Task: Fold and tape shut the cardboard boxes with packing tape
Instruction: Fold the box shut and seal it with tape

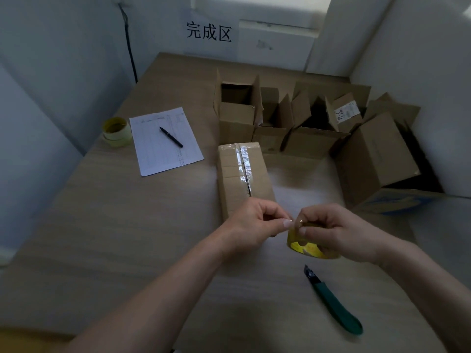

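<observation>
a closed cardboard box [243, 175] lay on the wooden table [122, 225], a strip of clear tape running along its top seam. both hands hovered at the near end of that box. the left hand [251, 224] had its fingers curled, thumb and forefinger pinched together at the tape's loose end, though the film itself was too faint to make out. the right hand [334, 231] gripped a yellow roll of packing tape [304, 244], fingers wrapped over its top; the roll sat just right of the box's near corner, almost touching the left fingertips. nearer the person than the box and to its right lay a green-handled cutter [334, 300]. behind the box stood a row of open boxes [280, 115], flaps up. left of the box lay a printed sheet [165, 141] with a black pen [170, 137] on it, and further left a spare tape roll [116, 131].
</observation>
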### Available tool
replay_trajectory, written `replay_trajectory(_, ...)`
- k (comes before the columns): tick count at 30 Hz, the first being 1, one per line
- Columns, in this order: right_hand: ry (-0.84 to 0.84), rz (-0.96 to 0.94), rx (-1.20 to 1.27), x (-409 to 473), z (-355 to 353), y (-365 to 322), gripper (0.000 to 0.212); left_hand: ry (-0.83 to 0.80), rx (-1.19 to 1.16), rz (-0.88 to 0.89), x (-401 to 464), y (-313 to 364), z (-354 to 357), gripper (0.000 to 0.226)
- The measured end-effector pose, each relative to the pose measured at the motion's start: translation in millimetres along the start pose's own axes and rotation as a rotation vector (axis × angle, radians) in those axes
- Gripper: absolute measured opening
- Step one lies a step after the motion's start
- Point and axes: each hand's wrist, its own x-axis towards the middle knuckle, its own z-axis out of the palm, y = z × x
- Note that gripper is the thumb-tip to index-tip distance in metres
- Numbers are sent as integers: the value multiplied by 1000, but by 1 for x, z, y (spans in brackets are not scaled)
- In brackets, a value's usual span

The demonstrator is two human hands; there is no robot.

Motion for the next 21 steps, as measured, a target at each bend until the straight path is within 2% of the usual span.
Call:
replay_trajectory(3, -45, 119, -36, 5, 5, 9, 21, 173, 309, 14, -9, -11, 8, 17)
replay_trajectory(4, -76, 168, -3, 4, 7, 13, 28, 230, 378, -13, -15, -17, 12, 20)
replay_trajectory(6, -135, 260, 73, -1, 8, 23, 48, 309, 395, -109, -30, -33, 21, 21)
replay_trajectory(8, -214, 283, 99, -4, 9, 29, 53, 381, 368, -189, -46, -49, 27, 21)
replay_trajectory(10, -224, 320, -62, -2, 12, 35, 50, 470, 354, -216, -55, -59, 29, 22)
replay_trajectory(12, -81, 334, -472, 4, 13, 34, 43, 533, 362, -189, -56, -60, 28, 25)
replay_trajectory(14, 114, 189, -842, 11, 11, 28, 42, 625, 365, -145, -52, -56, 23, 26)
replay_trajectory(15, 180, 88, -923, 13, 9, 27, 44, 676, 372, -128, -49, -56, 19, 26)
replay_trajectory(18, 239, -141, -951, 22, -2, 32, 45, 765, 399, -91, -39, -54, 6, 25)
replay_trajectory(21, 232, -182, -968, 30, -9, 40, 46, 794, 439, -76, -33, -57, 4, 24)
